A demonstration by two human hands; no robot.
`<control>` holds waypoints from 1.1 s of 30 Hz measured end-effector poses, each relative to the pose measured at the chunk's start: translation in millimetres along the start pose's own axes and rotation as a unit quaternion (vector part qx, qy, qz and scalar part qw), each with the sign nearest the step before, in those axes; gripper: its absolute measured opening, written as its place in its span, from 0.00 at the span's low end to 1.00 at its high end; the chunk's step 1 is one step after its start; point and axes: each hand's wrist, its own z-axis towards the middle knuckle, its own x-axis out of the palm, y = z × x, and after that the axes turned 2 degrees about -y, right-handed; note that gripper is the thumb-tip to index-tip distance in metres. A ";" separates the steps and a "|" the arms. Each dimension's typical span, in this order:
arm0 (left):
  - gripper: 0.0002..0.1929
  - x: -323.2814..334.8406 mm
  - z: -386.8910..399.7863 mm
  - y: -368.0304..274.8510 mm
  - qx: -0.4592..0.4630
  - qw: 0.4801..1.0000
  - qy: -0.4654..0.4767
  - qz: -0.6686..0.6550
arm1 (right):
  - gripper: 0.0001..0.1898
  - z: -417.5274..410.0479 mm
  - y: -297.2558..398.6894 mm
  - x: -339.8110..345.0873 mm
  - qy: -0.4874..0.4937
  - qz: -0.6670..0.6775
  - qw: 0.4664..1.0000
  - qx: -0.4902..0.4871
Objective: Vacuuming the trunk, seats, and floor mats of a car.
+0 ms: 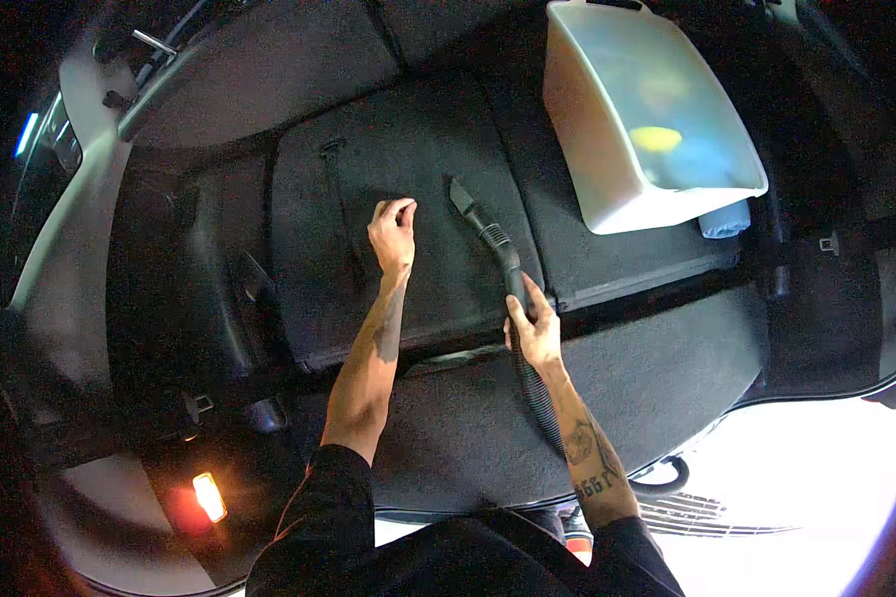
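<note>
My right hand (pixel 537 321) is closed around the black tube of a vacuum hose (pixel 515 280). A crevice nozzle (pixel 462 198) at the tube's far end points up and left, over the dark carpeted back of a folded seat (pixel 403 298). Below the hand the ribbed hose runs down beside my right forearm. My left hand (pixel 393 227) is held over the same carpet, left of the nozzle, with fingers curled and thumb near the index finger. Whether something small is pinched there cannot be told.
A translucent plastic bin (pixel 605 149) with blue and yellow contents stands at the upper right, a blue rolled item (pixel 725 220) by its base. A lit cargo lamp (pixel 210 497) is at lower left. Plastic side trim (pixel 67 224) borders the left.
</note>
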 end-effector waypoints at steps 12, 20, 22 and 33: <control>0.09 23.0 48.7 29.1 -0.030 0.997 0.058 -0.049 | 0.27 1.4 -3.1 -1.4 -0.005 0.012 1.000 -0.005; 0.08 16.1 51.7 28.5 0.036 0.998 0.056 0.023 | 0.28 2.9 -4.1 -2.2 0.000 0.019 1.000 -0.011; 0.07 19.9 56.0 31.3 0.036 0.998 0.047 0.031 | 0.28 3.2 -3.6 -2.3 -0.003 0.019 1.000 -0.018; 0.10 24.9 63.3 32.6 0.044 0.997 0.063 0.021 | 0.29 2.0 0.0 -3.2 -0.006 0.013 1.000 0.011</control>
